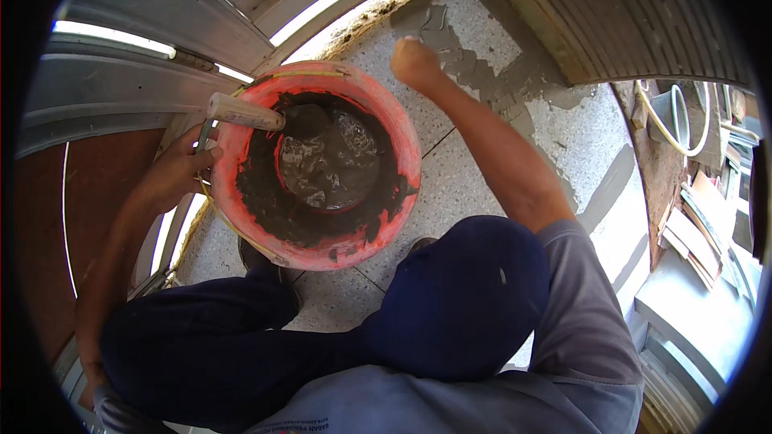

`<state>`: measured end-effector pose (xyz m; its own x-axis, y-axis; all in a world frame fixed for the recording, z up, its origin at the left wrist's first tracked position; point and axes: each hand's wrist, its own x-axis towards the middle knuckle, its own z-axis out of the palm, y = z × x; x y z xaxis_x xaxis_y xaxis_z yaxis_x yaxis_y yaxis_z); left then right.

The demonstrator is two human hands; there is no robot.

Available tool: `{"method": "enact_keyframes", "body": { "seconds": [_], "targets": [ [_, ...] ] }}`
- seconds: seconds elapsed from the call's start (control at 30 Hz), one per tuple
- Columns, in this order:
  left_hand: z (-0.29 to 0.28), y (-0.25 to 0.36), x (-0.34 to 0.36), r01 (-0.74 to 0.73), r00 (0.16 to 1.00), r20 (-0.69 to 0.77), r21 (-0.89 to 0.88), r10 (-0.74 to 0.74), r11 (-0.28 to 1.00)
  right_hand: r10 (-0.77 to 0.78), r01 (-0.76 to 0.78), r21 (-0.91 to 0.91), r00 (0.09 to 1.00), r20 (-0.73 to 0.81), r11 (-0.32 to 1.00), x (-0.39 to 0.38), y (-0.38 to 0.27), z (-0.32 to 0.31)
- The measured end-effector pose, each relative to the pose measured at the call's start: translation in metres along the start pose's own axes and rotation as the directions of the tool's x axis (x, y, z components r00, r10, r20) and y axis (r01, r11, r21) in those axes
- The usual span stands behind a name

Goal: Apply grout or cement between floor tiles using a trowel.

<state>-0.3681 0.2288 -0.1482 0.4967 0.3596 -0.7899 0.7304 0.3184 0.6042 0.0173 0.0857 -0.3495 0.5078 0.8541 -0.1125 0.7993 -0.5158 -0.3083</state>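
A red bucket [404, 141], its inner wall smeared with grey cement, stands between my knees and the door frame. Wet grey mortar [334, 162] fills its bottom. A tool with a thick pale handle [245, 112] leans over the left rim, its head partly sunk in the mortar; it looks like a trowel. At that rim, below the handle, my left hand [189, 162] has its fingers curled on the bucket's edge. My right arm reaches forward past the bucket. There my right hand [415, 63] is closed above the mortar-smeared floor; whatever it may hold is hidden.
Fresh mortar [474, 72] coats parts of the speckled tile floor [454, 169] ahead. A ribbed shutter panel [643, 16] stands at the far right, with a hose [679, 124] and stacked scraps [696, 229] beyond. Grey metal frames [153, 100] border the left.
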Motion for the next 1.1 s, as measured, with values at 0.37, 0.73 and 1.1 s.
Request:
{"method": "enact_keyframes", "body": {
  "seconds": [0.37, 0.73, 1.1],
  "targets": [
    [-0.008, 0.006, 0.014, -0.050, 0.998, 0.039, 0.086, 0.047, 0.995, -0.056, 0.053, -0.030, 0.991, -0.122, 0.998, 0.050, 0.035, -0.042],
    [-0.028, 0.001, 0.014, 0.034, 0.994, 0.102, 0.047, -0.039, 0.998, 0.288, -0.474, 0.338, 0.832, 0.473, 0.813, 0.064, 0.014, -0.092],
    [-0.026, 0.020, 0.024, 0.013, 0.988, 0.154, 0.090, -0.026, 0.996, 0.433, -0.502, -0.033, 0.708, 0.557, 0.864, 0.041, 0.002, -0.102]
  ]
}}
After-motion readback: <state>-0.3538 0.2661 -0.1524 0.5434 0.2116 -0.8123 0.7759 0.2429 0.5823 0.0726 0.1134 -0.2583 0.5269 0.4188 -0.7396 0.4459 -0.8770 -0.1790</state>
